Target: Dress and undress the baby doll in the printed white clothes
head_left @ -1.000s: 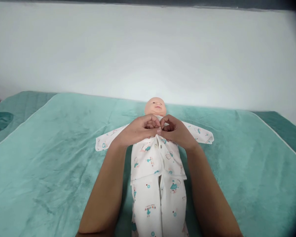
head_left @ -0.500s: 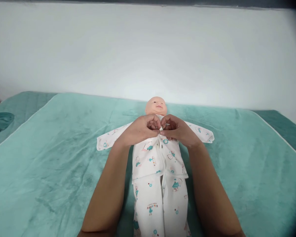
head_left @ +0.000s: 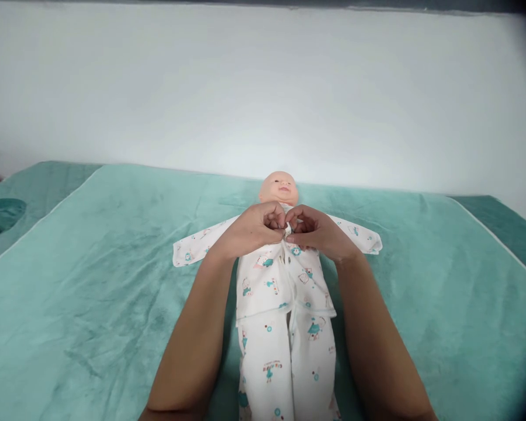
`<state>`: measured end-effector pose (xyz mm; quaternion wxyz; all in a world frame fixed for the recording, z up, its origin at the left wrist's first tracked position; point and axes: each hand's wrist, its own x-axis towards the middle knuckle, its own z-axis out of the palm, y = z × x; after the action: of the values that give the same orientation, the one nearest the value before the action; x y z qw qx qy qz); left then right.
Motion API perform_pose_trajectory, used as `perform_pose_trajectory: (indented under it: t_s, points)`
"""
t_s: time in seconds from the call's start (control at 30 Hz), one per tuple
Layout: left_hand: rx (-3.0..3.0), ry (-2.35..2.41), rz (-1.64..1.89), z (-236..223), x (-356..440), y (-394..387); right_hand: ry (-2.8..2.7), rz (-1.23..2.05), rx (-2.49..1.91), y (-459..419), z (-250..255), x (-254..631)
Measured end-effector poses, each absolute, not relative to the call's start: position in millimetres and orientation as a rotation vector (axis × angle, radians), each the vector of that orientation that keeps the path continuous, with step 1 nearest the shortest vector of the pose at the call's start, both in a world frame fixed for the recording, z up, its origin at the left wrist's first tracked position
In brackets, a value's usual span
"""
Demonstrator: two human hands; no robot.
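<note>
A baby doll (head_left: 279, 187) lies on its back, head away from me, dressed in a white printed baby shirt (head_left: 263, 280) and matching trousers (head_left: 269, 362). At its upper chest my left hand (head_left: 263, 225) pinches one front edge of the shirt. Opposite it, my right hand (head_left: 309, 228) pinches the other front edge. The fingertips of both hands nearly meet, and a bit of white cloth shows between them. Any fastener there is too small or hidden to make out. Below my hands the shirt's front edges lie close together. Both sleeves stretch out sideways.
A teal plush blanket (head_left: 114, 292) with pale edging covers the surface under the doll and has creases on the left. Behind it stands a white wall (head_left: 263, 88). A darker teal fold with an oval opening (head_left: 2, 216) lies at the far left.
My hands stay at the chest, with the fingertips slightly farther apart and more white cloth showing between them. The view has shifted slightly; the doll lies as before.
</note>
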<state>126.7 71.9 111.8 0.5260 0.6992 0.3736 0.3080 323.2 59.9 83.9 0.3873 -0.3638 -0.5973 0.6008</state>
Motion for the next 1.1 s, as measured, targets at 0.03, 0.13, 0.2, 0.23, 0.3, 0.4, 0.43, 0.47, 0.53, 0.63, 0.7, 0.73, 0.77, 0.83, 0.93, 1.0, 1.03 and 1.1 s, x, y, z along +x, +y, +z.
perform_pose_trajectory:
  t_s: [0.03,0.13,0.2,0.23,0.3,0.4,0.43,0.47,0.53,0.63,0.7,0.73,0.77,0.83,0.93,1.0,1.03,1.1]
  points:
    - [1.667,0.886,0.743,111.1,126.6,72.3,-1.52,1.529,-0.923,60.0,83.8,323.2]
    - [1.65,0.879,0.749,109.2,125.9,73.4,-1.522,1.527,-0.914,60.2,83.5,323.7]
    - [1.632,0.881,0.747,108.7,125.4,73.7,-1.523,1.532,-0.906,60.4,83.4,324.6]
    - [1.619,0.88,0.745,108.8,125.3,73.6,-1.525,1.54,-0.9,60.4,83.3,325.1]
    - [1.591,0.875,0.741,109.6,125.1,73.0,-1.528,1.563,-0.887,60.6,83.3,326.3]
    - [1.564,0.883,0.739,111.1,124.9,72.0,-1.522,1.577,-0.886,60.9,83.2,326.9]
    - [1.56,0.888,0.738,111.4,124.8,71.9,-1.519,1.575,-0.885,61.1,83.1,326.7]
    - [1.557,0.893,0.735,111.5,124.9,71.9,-1.517,1.571,-0.883,61.3,82.8,326.4]
    - [1.553,0.896,0.724,111.1,125.3,72.5,-1.508,1.563,-0.866,62.1,81.8,325.6]
    - [1.542,0.915,0.746,110.6,127.5,72.8,-1.5,1.558,-0.834,63.2,80.2,325.1]
    - [1.573,0.978,0.774,112.1,129.7,71.1,-1.501,1.543,-0.826,63.3,80.1,325.6]
    - [1.616,1.023,0.776,113.7,130.6,69.6,-1.505,1.535,-0.831,63.0,80.5,326.0]
    - [1.674,1.071,0.771,115.7,131.3,67.6,-1.51,1.531,-0.842,62.4,81.3,326.5]
    - [1.814,1.149,0.741,120.2,131.5,63.3,-1.527,1.54,-0.879,60.5,83.7,327.0]
    - [1.982,1.205,0.656,125.5,128.5,58.0,-1.556,1.545,-0.921,56.6,88.7,326.3]
    - [2.037,1.22,0.59,127.1,124.7,55.7,-1.611,1.507,-0.943,53.0,92.7,325.0]
    - [2.055,1.223,0.565,127.6,122.6,54.8,-1.66,1.47,-0.968,50.7,95.0,324.3]
    - [2.09,1.223,0.538,128.4,119.0,52.6,-1.781,1.363,-1.061,44.5,100.3,322.6]
